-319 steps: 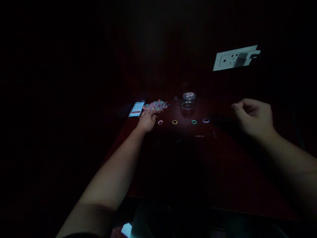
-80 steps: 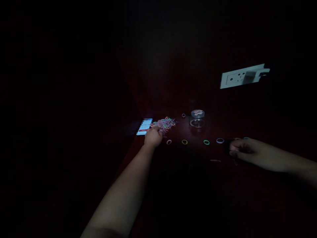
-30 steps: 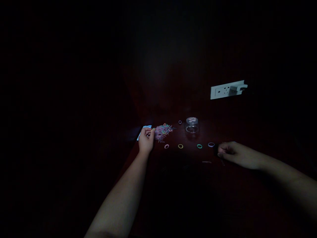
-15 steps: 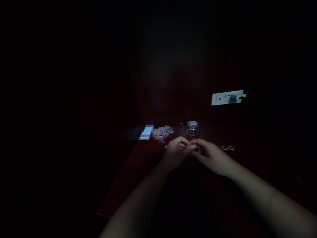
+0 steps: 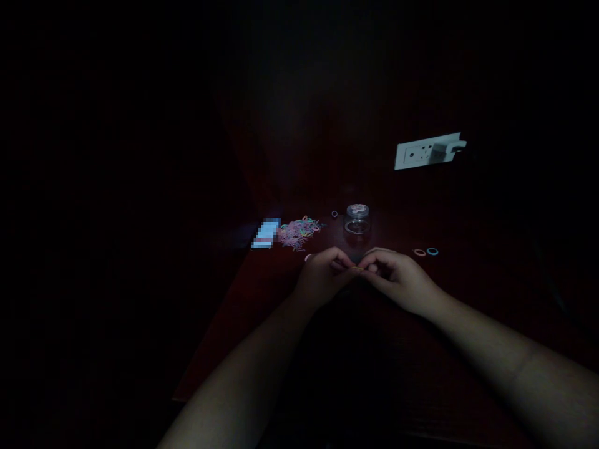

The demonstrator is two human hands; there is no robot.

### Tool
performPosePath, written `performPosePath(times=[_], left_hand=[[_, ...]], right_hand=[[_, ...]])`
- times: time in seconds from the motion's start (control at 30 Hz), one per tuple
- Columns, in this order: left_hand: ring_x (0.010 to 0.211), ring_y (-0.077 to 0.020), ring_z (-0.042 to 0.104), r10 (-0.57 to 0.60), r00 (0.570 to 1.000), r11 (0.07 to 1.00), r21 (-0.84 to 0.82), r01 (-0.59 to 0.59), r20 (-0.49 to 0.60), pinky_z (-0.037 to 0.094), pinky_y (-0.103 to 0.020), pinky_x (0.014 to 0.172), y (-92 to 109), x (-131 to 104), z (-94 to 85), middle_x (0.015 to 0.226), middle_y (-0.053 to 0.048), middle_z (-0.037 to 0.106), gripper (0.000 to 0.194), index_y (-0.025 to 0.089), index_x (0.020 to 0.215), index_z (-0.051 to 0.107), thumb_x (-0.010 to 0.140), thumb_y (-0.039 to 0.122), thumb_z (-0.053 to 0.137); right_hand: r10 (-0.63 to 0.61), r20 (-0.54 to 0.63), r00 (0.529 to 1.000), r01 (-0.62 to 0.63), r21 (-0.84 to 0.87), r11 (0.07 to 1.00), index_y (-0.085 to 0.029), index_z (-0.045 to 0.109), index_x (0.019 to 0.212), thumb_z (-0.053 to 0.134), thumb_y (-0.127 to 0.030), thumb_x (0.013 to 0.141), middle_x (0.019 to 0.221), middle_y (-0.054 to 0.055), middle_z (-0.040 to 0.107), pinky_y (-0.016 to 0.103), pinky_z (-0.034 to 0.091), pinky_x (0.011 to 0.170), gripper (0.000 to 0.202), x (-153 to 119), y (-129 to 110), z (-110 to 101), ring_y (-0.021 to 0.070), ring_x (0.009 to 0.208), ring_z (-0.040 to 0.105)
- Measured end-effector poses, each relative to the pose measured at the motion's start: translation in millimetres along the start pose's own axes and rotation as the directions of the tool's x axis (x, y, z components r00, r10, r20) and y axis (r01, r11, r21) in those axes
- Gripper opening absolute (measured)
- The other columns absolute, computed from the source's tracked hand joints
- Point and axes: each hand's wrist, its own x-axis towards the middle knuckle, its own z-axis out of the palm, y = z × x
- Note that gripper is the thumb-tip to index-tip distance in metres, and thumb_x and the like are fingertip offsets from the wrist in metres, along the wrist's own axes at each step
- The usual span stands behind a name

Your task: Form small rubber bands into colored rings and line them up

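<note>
My left hand (image 5: pixel 324 273) and my right hand (image 5: pixel 397 277) meet fingertip to fingertip above the dark red table. Between them they pinch a small yellow band (image 5: pixel 358 268), likely a hair tie, of which only a thin strip shows. Beyond my left hand lies a tangled pile of small coloured elastic bands (image 5: pixel 299 232). A clear lidded jar (image 5: pixel 357 221) stands just past my fingers. To the right of my right hand rest an orange ring-shaped hair tie (image 5: pixel 420 252) and a blue one (image 5: pixel 432 251).
A lit phone (image 5: pixel 266 233), its screen blurred out, lies by the table's left edge. One small pale ring (image 5: pixel 334 214) is left of the jar. On the wall, a white socket (image 5: pixel 428 151) holds a plug. The surroundings are very dark.
The view has tilted, so the table items sit higher in the picture. My fingertips have drawn together, with the yellow band now a thin strip between both hands.
</note>
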Motion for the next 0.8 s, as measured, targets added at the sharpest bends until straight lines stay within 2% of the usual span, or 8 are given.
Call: performPosePath(times=[0.2, 0.4, 0.53, 0.8], left_hand=[[0.065, -0.0116, 0.063, 0.042, 0.999, 0.999, 0.015, -0.042, 0.015, 0.047, -0.022, 0.058, 2.9, -0.5, -2.4, 0.073, -0.001, 0.068, 0.021, 0.018, 0.079, 0.056, 0.080, 0.034, 0.071], [0.068, -0.0123, 0.064, 0.109, 0.991, 0.991, 0.065, -0.114, 0.081, 0.050, -0.024, 0.062, 6.9, -2.4, -3.8, 0.076, -0.002, 0.069, 0.014, 0.018, 0.083, 0.058, 0.082, 0.028, 0.067], [0.066, -0.0116, 0.064, 0.142, 0.985, 0.988, 0.041, -0.147, 0.096, 0.050, -0.024, 0.061, 10.2, -4.7, -3.9, 0.075, -0.001, 0.068, 0.012, 0.018, 0.086, 0.058, 0.084, 0.028, 0.064], [0.064, -0.0124, 0.063, 0.115, 0.990, 0.993, 0.002, -0.115, 0.080, 0.048, -0.025, 0.059, 11.9, -4.6, -3.2, 0.073, -0.002, 0.067, 0.010, 0.019, 0.085, 0.057, 0.084, 0.028, 0.062]], right_hand=[[0.057, -0.009, 0.998, -0.057, 0.061, 0.997, -0.019, 0.063, 0.083, 0.062, -0.034, 0.086, 0.063, -0.004, 0.048, 0.025, 0.036, 0.052, 0.015, -2.9, 2.4, 0.4, 0.0117, 0.057, 0.043], [0.032, -0.034, 0.999, -0.031, 0.037, 0.999, -0.019, 0.061, 0.082, 0.059, -0.029, 0.087, 0.062, -0.004, 0.046, 0.025, 0.035, 0.053, 0.011, -3.2, 6.1, 0.5, 0.0119, 0.057, 0.042], [-0.003, -0.064, 0.998, 0.004, 0.020, 1.000, -0.019, 0.062, 0.083, 0.059, -0.027, 0.087, 0.065, -0.003, 0.047, 0.026, 0.036, 0.054, 0.009, -2.4, 8.7, 0.3, 0.0121, 0.059, 0.043], [-0.042, -0.055, 0.998, 0.041, -0.013, 0.999, -0.019, 0.060, 0.087, 0.057, -0.023, 0.088, 0.065, -0.003, 0.048, 0.025, 0.038, 0.053, 0.006, -2.7, 1.4, 0.2, 0.0115, 0.059, 0.044]])
